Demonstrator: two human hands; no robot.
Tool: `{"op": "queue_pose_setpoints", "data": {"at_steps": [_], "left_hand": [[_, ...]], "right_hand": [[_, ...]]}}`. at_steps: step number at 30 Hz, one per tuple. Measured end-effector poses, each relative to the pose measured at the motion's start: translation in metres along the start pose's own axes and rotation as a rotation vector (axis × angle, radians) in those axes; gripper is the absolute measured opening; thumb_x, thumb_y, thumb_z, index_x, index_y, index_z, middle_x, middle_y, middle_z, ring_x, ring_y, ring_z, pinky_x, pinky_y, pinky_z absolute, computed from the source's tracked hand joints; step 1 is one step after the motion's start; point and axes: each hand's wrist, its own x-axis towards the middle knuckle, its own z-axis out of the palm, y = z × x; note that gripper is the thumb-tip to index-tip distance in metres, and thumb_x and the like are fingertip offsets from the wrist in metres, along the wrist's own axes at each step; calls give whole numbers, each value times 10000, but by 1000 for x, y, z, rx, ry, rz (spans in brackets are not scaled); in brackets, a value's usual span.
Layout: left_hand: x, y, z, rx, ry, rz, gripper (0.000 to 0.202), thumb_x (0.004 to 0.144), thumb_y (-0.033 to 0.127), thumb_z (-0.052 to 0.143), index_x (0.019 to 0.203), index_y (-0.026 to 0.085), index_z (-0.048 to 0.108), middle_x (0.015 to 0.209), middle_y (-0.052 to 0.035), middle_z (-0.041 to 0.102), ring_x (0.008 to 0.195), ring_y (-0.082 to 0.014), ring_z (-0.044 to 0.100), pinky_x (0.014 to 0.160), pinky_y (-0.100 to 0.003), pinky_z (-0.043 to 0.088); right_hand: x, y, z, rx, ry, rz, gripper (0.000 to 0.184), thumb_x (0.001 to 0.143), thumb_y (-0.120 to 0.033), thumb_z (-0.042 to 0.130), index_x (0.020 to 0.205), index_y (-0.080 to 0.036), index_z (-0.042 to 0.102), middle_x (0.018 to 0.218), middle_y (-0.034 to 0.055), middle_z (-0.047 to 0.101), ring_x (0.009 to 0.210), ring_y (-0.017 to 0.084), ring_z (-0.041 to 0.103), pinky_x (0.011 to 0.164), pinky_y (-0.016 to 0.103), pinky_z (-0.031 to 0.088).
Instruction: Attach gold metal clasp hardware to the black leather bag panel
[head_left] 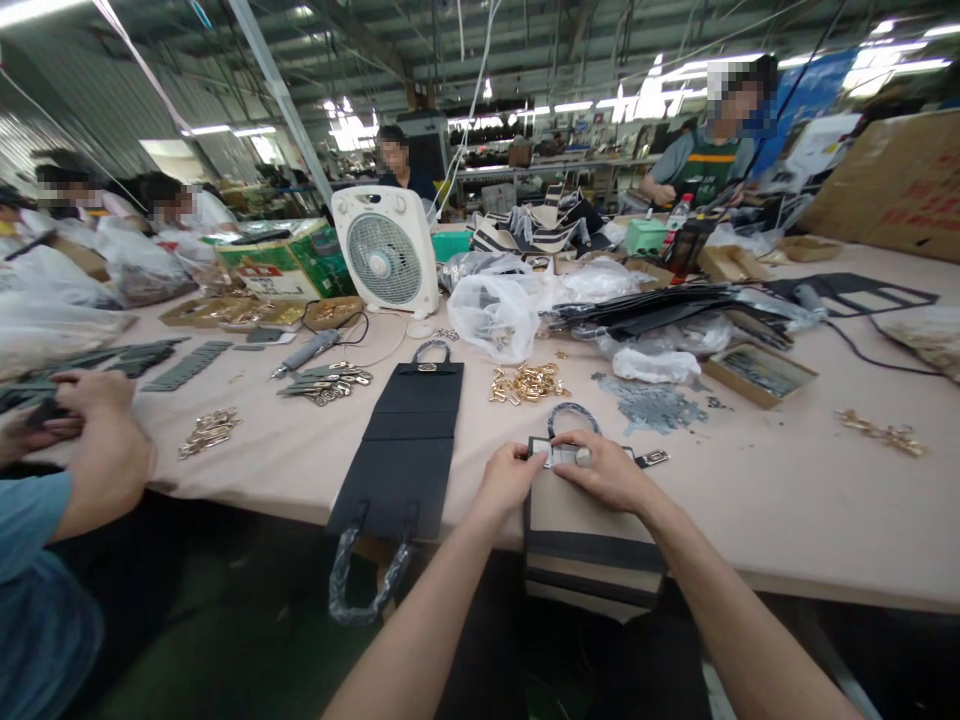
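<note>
In front of me a black and beige bag panel (581,520) lies over the table's front edge, its wrapped handle (574,410) at the far side. My left hand (516,475) is closed on the left of the panel's top edge, thumb on a small pale patch. Beside it, my right hand (604,475) grips the same edge with bent fingers; what lies under its fingertips is partly hidden. A strap with a metal buckle (657,458) sticks out to the right. Left of my hands lies another black bag panel (412,430), its front handle hanging off the table.
Gold hardware (529,382) is heaped beyond my hands, with grey small pieces (652,403) and a cardboard box (761,375) to its right. A white fan (386,250) stands behind. A co-worker's hand (101,400) works at far left, near a soldering-iron-like tool (307,352).
</note>
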Motion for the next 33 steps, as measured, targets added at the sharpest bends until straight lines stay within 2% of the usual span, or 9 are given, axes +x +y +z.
{"op": "queue_pose_setpoints", "data": {"at_steps": [6,10,14,17,21,26,29,33], "left_hand": [[-7,-8,12,-339,-19,-111,501,763,544,854,1027,145,706,960,-119,799,829,-228,760,758,-327,600],[-10,-12,15,-434,23,-123,522,740,491,885,1095,156,701,1022,-116,802,889,-232,766,807,-338,612],[-11,-9,15,-437,4,-92,529,742,499,877,1125,159,742,1087,-110,802,951,-254,759,806,-339,614],[-11,-4,13,-414,-41,-80,506,778,493,843,1135,142,770,1080,-115,807,921,-255,757,779,-326,602],[-10,-1,6,-351,-75,-82,426,797,458,815,1076,137,802,1009,-95,815,862,-230,740,742,-289,570],[-5,-1,-6,-267,-96,-95,314,762,402,834,992,188,822,870,-34,802,845,-222,715,707,-258,539],[-4,-1,-5,-279,-108,-98,349,763,436,833,1012,191,815,863,-32,794,845,-218,707,715,-257,533],[-6,-1,1,-330,-124,-108,460,779,513,815,1056,146,799,885,-73,790,778,-202,695,696,-266,524]], "right_hand": [[-1,6,-2,74,8,-7,312,838,-309,759,1148,-283,775,1227,46,767,1166,287,700,1086,456,498],[0,7,-2,118,3,-8,320,840,-317,763,1158,-285,781,1234,50,768,1175,294,692,1094,471,490],[0,8,-1,121,-2,13,289,852,-341,757,1135,-292,790,1231,46,767,1183,291,690,1103,473,484],[0,9,0,112,0,17,242,863,-360,752,1091,-295,798,1225,44,765,1182,286,688,1111,470,477],[0,10,1,105,-2,1,225,869,-383,752,1072,-301,802,1226,36,763,1184,279,685,1112,460,476],[1,8,2,91,4,8,210,875,-362,736,1057,-291,814,1223,45,772,1180,286,690,1107,460,483],[4,6,0,82,-28,38,227,869,-357,726,1061,-280,818,1208,46,780,1169,288,697,1105,448,480],[10,1,-5,50,-111,94,256,873,-371,713,1079,-268,824,1196,54,788,1162,291,698,1094,425,472]]}}
